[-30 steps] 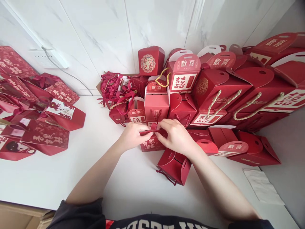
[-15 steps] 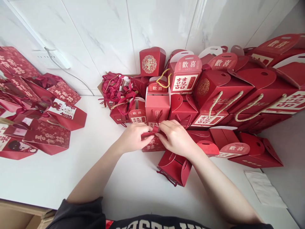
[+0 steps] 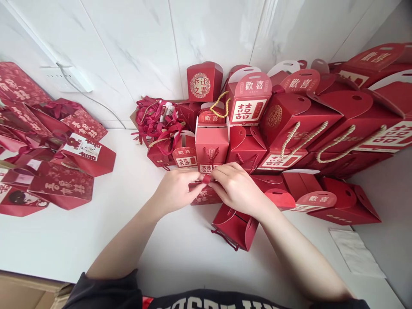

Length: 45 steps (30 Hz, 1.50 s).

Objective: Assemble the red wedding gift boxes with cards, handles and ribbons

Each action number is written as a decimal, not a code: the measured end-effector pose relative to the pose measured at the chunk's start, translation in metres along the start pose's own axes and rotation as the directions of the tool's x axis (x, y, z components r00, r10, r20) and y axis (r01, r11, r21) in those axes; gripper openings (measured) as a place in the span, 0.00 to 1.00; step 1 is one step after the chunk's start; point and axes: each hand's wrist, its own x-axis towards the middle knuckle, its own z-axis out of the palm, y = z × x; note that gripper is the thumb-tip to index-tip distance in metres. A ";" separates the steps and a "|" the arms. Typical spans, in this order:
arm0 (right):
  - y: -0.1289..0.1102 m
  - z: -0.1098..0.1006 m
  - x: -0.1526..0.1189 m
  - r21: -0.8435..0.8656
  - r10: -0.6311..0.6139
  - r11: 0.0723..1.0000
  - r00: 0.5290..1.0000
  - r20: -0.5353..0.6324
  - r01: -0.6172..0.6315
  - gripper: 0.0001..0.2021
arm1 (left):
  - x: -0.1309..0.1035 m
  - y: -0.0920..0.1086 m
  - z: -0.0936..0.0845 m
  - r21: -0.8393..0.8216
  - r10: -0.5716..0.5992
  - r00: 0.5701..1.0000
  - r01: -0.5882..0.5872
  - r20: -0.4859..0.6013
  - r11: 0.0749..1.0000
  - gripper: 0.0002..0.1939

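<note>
Both hands meet at the top of a red gift box (image 3: pixel 206 196) with pale lettering on its front. My left hand (image 3: pixel 177 189) pinches a dark red ribbon (image 3: pixel 206 179) between thumb and fingers. From the other side my right hand (image 3: pixel 234 185) is closed on the same ribbon, its thumb under the fingers. A short band of ribbon shows between the fingertips. The fingers hide much of the box's top. Just in front of my right hand's wrist lies a red box with a cord handle (image 3: pixel 236 225).
Red gift boxes (image 3: pixel 286 116) are stacked behind and to the right, some with rope handles. A heap of red ribbons (image 3: pixel 157 120) lies at the back. More ribboned boxes (image 3: pixel 64 184) stand left. A white napkin (image 3: pixel 355 252) lies right, a cardboard box (image 3: pixel 25 292) front left.
My left thumb has come up closer to the ribbon and the right hand. The ribbon band between the fingertips has tilted and shifted slightly left.
</note>
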 end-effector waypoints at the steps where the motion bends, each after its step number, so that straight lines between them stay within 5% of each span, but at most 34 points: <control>1: 0.001 0.001 0.000 0.007 -0.006 1.000 1.000 -0.004 0.006 0.07 | 0.001 -0.002 0.000 -0.007 0.012 1.000 -0.012 -0.004 1.000 0.10; 7: 0.010 0.006 0.003 0.077 -0.017 0.997 1.000 0.011 0.016 0.06 | 0.010 -0.015 -0.004 -0.059 0.057 0.995 -0.052 0.079 0.997 0.14; 13: 0.013 0.000 0.001 0.244 0.049 0.968 0.996 0.070 -0.064 0.07 | 0.006 -0.027 -0.013 -0.282 -0.136 0.942 0.226 0.306 0.932 0.15; 20: 0.006 -0.011 0.000 0.453 0.158 0.883 0.986 -0.044 -0.122 0.05 | 0.010 -0.013 -0.002 -0.498 -0.188 0.961 0.267 0.204 0.825 0.12; 31: -0.005 0.001 0.000 0.547 0.349 0.804 0.929 -0.119 -0.232 0.05 | 0.010 -0.002 0.024 -0.493 -0.282 0.955 0.201 -0.095 0.846 0.11; 35: -0.004 0.005 0.001 0.575 0.321 0.798 0.935 -0.148 -0.183 0.03 | 0.009 0.000 0.020 -0.502 -0.270 0.963 0.238 0.010 0.831 0.12; 41: 0.001 0.009 0.002 0.748 0.416 0.603 0.909 0.002 -0.277 0.14 | 0.008 -0.007 0.015 -0.389 -0.242 0.967 0.252 0.076 0.886 0.15; 45: 0.002 0.010 0.003 0.727 0.388 0.631 0.922 0.007 -0.271 0.07 | 0.008 -0.009 0.017 -0.418 -0.218 0.961 0.269 0.168 0.868 0.21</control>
